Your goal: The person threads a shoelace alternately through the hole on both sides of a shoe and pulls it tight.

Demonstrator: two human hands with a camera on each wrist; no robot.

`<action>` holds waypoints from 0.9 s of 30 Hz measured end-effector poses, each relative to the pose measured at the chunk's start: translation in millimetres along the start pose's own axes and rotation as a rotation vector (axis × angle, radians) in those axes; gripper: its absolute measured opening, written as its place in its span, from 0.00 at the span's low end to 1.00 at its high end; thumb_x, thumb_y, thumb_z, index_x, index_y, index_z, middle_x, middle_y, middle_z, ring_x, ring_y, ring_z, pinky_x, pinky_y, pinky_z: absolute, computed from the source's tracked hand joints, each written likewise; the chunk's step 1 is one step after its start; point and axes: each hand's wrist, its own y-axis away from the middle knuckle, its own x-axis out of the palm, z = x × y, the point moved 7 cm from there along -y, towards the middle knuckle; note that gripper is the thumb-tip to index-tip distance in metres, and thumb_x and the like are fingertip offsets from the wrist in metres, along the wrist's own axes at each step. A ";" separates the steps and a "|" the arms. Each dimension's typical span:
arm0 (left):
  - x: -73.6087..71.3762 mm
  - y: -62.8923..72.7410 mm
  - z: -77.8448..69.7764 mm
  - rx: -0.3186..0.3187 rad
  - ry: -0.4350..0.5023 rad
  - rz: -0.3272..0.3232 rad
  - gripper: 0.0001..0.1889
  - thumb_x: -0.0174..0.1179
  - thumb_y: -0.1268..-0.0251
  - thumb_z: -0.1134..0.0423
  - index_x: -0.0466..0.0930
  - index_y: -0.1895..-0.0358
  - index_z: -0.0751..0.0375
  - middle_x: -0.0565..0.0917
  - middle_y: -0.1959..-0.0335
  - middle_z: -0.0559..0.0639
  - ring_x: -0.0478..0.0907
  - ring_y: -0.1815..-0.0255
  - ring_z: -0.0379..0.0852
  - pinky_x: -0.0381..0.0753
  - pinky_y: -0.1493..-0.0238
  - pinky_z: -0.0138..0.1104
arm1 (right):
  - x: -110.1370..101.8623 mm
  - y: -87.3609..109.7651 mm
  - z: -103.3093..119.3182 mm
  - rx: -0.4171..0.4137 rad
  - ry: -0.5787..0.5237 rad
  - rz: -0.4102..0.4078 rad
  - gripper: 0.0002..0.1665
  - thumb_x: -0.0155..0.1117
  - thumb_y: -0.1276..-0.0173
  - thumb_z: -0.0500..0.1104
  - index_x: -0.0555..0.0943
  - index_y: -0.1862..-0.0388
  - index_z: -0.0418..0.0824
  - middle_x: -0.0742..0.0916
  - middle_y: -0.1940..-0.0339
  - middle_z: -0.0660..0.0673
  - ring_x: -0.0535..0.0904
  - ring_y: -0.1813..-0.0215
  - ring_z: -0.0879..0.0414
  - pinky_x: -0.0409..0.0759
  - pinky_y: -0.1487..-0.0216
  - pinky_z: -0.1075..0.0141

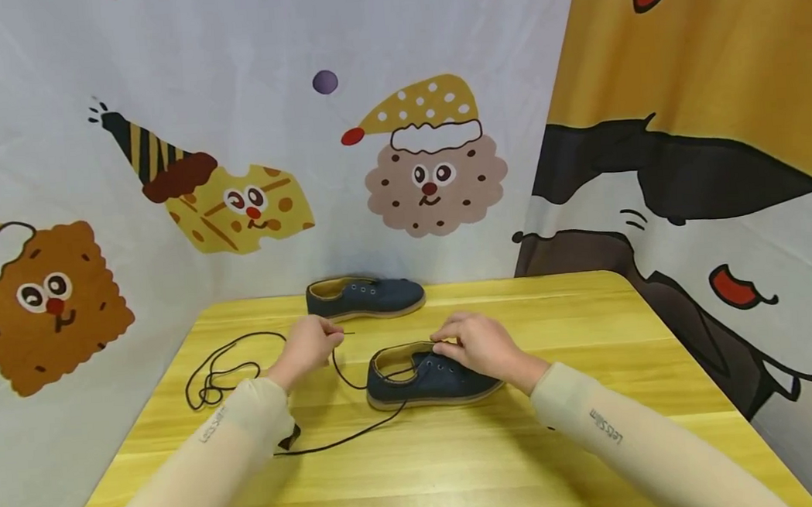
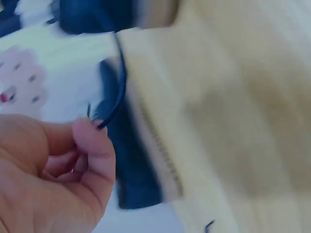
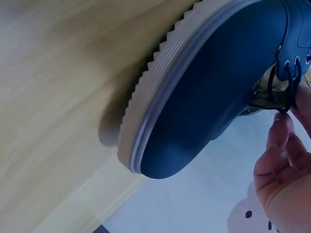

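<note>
A dark blue shoe stands on the table, toe to the right, with a dark shoelace running through some of its eyelets. My left hand, to the left of this shoe, pinches the shoelace between thumb and forefinger; a short tip pokes out past the fingertips in the left wrist view. The right hand is over the shoe's opening by the eyelets. Its thumb and fingertips pinch the shoelace beside the tongue, partly hidden at the right wrist view's edge.
Behind, a second dark blue shoe lies near the far edge of the yellow wooden table. Loose shoelace lies in coils at the left. A curtain with cartoon prints hangs behind the table.
</note>
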 end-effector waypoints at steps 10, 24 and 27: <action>23.1 31.9 -54.9 -0.043 0.471 0.073 0.08 0.61 0.36 0.63 0.86 0.65 0.64 0.84 0.70 0.61 0.82 0.78 0.53 0.82 0.77 0.44 | 6.3 0.4 -9.5 0.119 -0.139 0.086 0.10 0.65 0.32 0.52 0.88 0.55 0.55 0.85 0.62 0.61 0.76 0.69 0.69 0.76 0.69 0.68; 83.0 40.0 -88.1 0.245 -0.177 -0.252 0.05 0.67 0.47 0.56 0.82 0.78 0.43 0.78 0.82 0.31 0.73 0.80 0.33 0.73 0.78 0.33 | 7.2 -1.5 -12.0 0.145 -0.206 0.091 0.08 0.66 0.32 0.51 0.88 0.56 0.57 0.85 0.61 0.61 0.79 0.63 0.67 0.77 0.63 0.67; 86.5 40.6 -89.3 0.260 -0.223 -0.280 0.06 0.67 0.48 0.55 0.81 0.79 0.41 0.77 0.83 0.28 0.73 0.80 0.31 0.72 0.78 0.33 | 7.4 -1.3 -12.8 0.154 -0.202 0.092 0.08 0.66 0.32 0.52 0.88 0.56 0.58 0.85 0.62 0.62 0.79 0.63 0.67 0.77 0.63 0.68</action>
